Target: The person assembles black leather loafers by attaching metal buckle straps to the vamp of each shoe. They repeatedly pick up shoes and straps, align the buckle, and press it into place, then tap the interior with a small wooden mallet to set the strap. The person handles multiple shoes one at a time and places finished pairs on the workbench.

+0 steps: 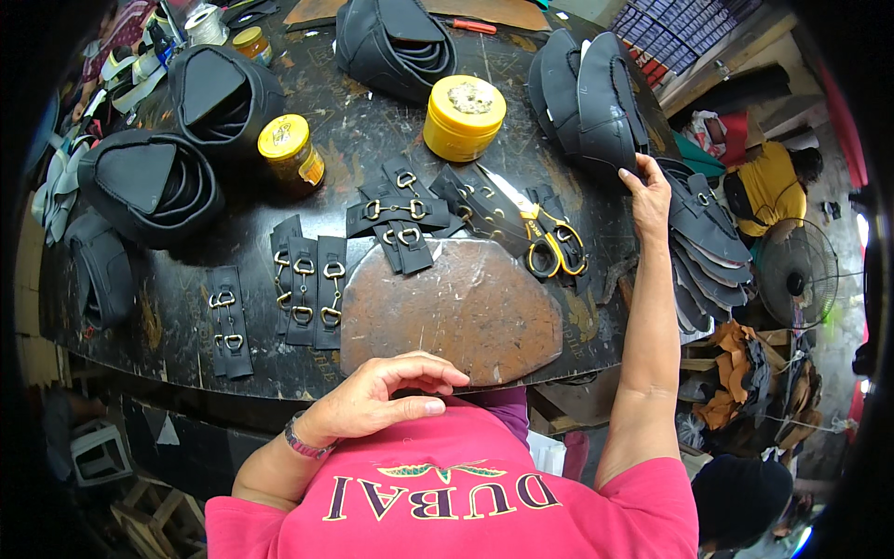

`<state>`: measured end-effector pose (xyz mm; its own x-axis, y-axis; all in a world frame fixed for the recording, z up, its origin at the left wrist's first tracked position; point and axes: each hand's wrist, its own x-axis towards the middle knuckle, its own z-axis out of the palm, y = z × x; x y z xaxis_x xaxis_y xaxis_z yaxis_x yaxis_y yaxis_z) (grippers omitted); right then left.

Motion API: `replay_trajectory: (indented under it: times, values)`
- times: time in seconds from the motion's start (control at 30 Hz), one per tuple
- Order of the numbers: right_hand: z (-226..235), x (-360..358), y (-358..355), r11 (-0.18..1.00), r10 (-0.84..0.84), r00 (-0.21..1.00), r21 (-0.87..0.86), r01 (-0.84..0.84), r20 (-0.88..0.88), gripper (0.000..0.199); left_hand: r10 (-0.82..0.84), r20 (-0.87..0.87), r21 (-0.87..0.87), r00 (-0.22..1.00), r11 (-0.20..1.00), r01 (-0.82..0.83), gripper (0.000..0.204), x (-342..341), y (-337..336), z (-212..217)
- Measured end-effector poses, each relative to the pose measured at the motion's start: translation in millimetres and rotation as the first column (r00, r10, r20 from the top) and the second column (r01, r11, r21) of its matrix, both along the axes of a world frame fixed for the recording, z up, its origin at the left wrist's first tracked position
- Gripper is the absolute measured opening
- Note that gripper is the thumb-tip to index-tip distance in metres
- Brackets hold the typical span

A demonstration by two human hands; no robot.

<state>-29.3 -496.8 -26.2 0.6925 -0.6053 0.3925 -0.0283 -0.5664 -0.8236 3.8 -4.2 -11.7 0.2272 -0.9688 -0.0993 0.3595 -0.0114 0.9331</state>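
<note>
Nearest, the left hand rests loosely curled on the pink shirt, holding nothing. Far right on the tabletop, the right hand fingers a stack of black shoe uppers.

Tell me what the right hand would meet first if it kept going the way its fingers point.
The right hand already reaches the stack of black leather shoe uppers at the bench's far right; that comes first, though depth is unclear.

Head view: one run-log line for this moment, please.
left hand: empty, at table edge | right hand: touching stack of black shoe uppers | scissors: idle
</note>
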Motion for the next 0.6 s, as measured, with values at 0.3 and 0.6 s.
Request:
replay_trajectory:
  times: [0.3,0.6]
  values:
    - [46.0,-18.4,46.5,0.986,-0.116,0.95,-0.084,0.146,0.289,0.028,0.047,-0.005,-0.046,0.999,0.998,-0.048,0.031,6.7,2.6,3.3]
    - [86.8,-66.7,196.4,0.622,0.42,0.899,-0.683,-0.383,-0.122,0.023,0.033,-0.787,-0.174,0.616,0.946,-0.273,0.086,64.3,-7.8,-0.6]
